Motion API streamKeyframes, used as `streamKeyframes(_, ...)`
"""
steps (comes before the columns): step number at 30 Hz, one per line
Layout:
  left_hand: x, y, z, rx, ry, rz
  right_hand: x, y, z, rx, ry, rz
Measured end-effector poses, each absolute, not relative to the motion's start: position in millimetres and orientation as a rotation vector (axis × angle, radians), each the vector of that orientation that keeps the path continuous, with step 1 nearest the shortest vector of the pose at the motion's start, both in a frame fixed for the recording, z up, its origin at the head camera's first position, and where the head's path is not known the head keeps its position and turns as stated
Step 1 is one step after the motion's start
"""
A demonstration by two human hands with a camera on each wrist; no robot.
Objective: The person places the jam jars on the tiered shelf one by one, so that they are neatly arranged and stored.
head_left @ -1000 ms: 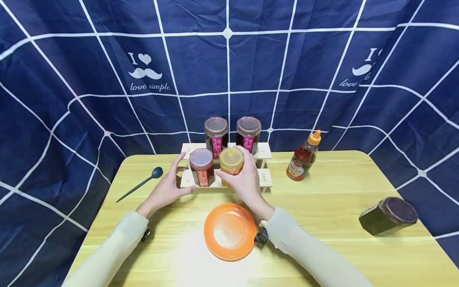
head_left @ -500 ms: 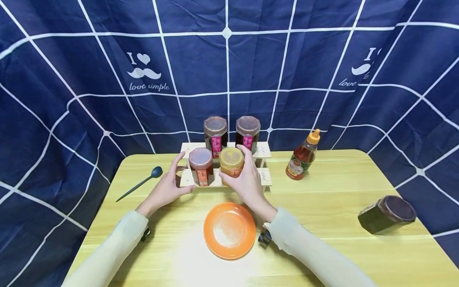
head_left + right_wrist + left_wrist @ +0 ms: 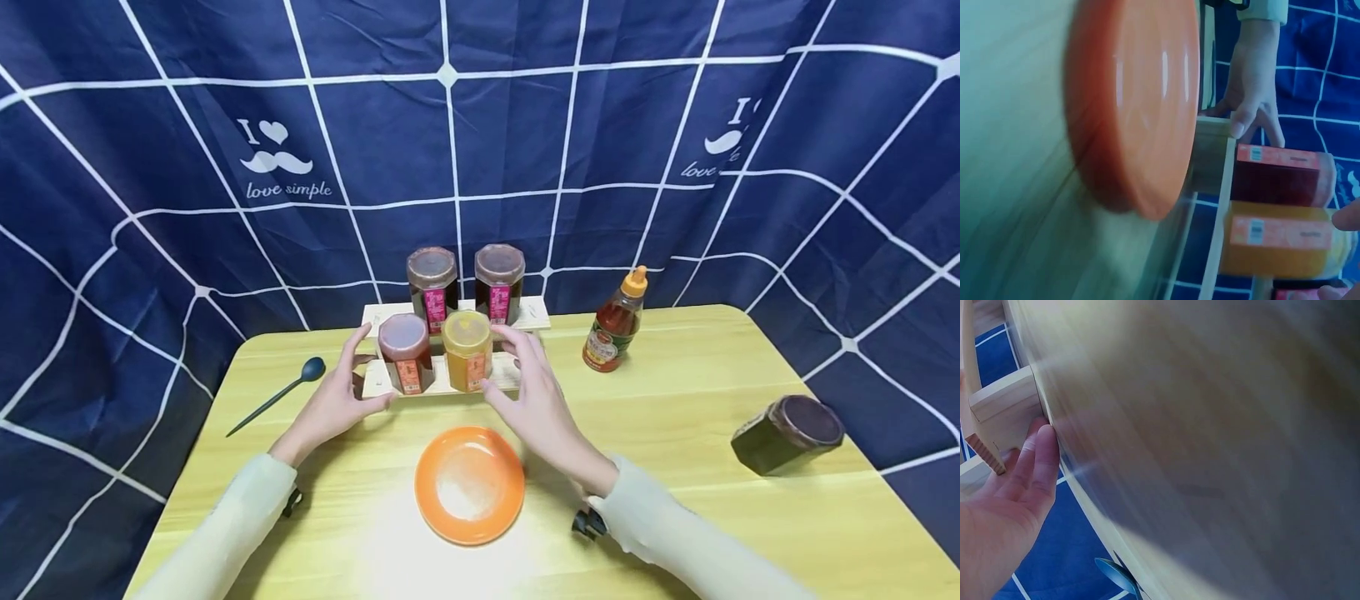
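A two-tier wooden rack (image 3: 532, 312) stands at the back of the table. On its lower tier sit a red-brown jar (image 3: 403, 354) and, to the right, an amber jar (image 3: 467, 354) with a yellow lid. My left hand (image 3: 335, 407) holds the rack's left end: the thumb lies at the lower tier's front edge and the fingers (image 3: 1046, 456) reach under the wood. Beside the amber jar, my right hand (image 3: 542, 408) is spread with nothing in its grasp; its fingertips stay close to the jar's right side. Two dark jars (image 3: 433, 292) with pink labels occupy the upper tier.
An orange plate (image 3: 469, 486) lies in front of the rack. To the left is a dark spoon (image 3: 281, 393). A squeeze bottle (image 3: 615, 325) with an orange cap stands right of the rack, and another dark jar (image 3: 786, 436) farther right. Blue grid cloth (image 3: 510, 125) hangs behind.
My right hand has let go of the amber jar and moved off to the right, leaving it on the lower tier. The head view has turned slightly right. The left hand keeps its hold.
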State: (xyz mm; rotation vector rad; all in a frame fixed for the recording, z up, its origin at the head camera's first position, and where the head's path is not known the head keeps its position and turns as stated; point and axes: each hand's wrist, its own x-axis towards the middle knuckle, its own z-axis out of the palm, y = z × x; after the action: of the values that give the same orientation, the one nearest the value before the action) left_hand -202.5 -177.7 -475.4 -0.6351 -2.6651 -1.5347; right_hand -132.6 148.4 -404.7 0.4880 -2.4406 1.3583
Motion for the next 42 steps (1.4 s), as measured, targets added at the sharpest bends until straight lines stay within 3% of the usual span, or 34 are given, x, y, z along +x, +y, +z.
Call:
streamKeyframes(10,-199,-185,-472,-0.619,-2.676,-1.516,-104,199,-390,0.502,-2.314,1.300)
streamKeyframes(19,-200,-182,-472,-0.627,-2.680,-1.513,-67,270,-371,0.429,-2.211,1.286)
streamKeyframes(27,-202,-180,-472,-0.639,-2.682,-1.516,-40,335,-360,0.528,-2.070,1.416)
streamKeyframes(34,-202,-179,-472,-0.630,-2.688,-1.537,-25,384,-364,0.638,-1.805,1.686)
streamKeyframes(42,-201,-177,-474,-0.626,-2.672,-1.548,-15,445,-387,0.518,-1.711,1.643)
